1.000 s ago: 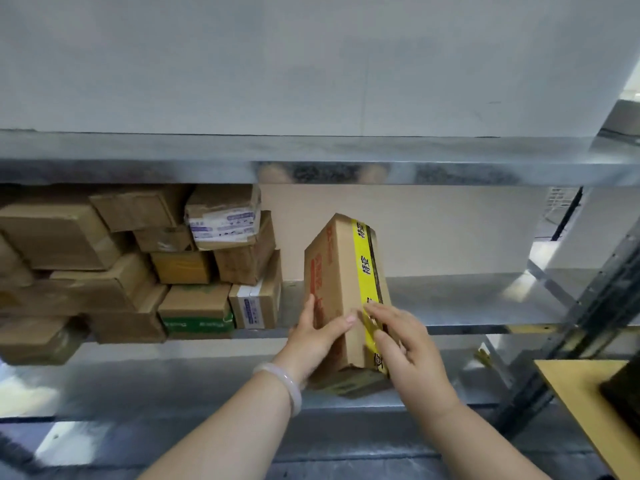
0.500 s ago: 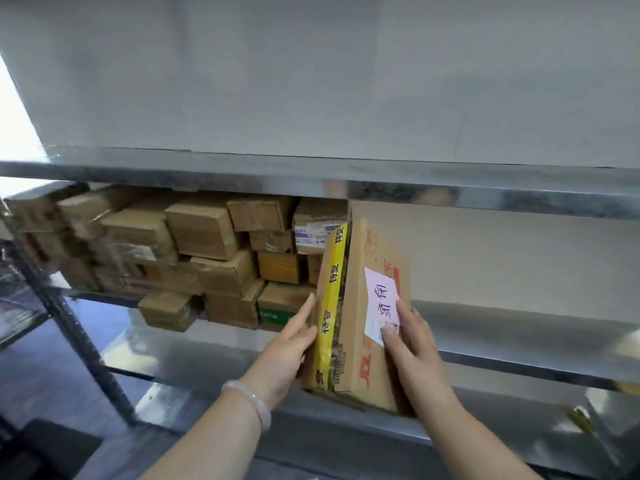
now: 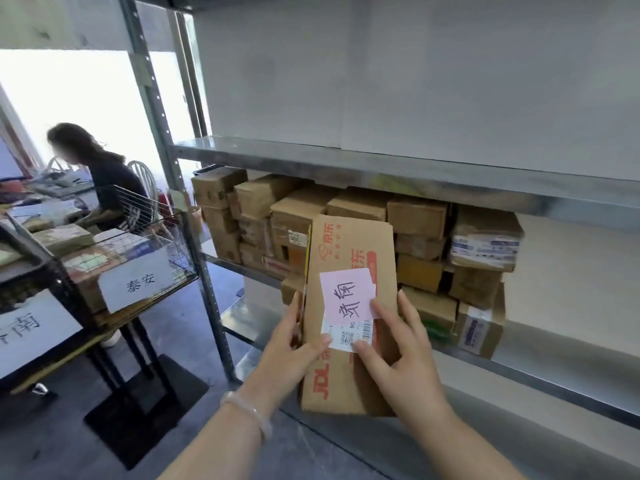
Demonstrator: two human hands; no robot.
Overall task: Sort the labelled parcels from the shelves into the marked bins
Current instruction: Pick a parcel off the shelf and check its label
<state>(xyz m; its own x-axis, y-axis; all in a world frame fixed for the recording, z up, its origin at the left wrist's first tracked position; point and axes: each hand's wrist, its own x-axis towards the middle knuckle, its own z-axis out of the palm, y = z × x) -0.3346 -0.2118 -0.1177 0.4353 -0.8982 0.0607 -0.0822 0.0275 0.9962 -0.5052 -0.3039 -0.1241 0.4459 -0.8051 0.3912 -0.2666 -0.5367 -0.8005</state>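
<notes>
Parcel (image 3: pixel 349 251) with a pink label (image 3: pixel 346 296) stands upright in front of the metal shelf (image 3: pixel 536 379) and its stacked boxes (image 3: pixel 419 216), gripped on both sides. The left hand (image 3: pixel 298 344) wraps the left edge, thumb pressing the barcode sticker (image 3: pixel 349 336). The right hand (image 3: pixel 398 355) curls round the right edge (forefinger touching the label's corner).

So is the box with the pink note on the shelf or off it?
Off it. The left hand and right hand hold the box upright in front of the shelf.

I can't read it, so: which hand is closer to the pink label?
Right. The right hand touches the pink label at its lower right; the left hand grips the parcel below and left of it.
</notes>
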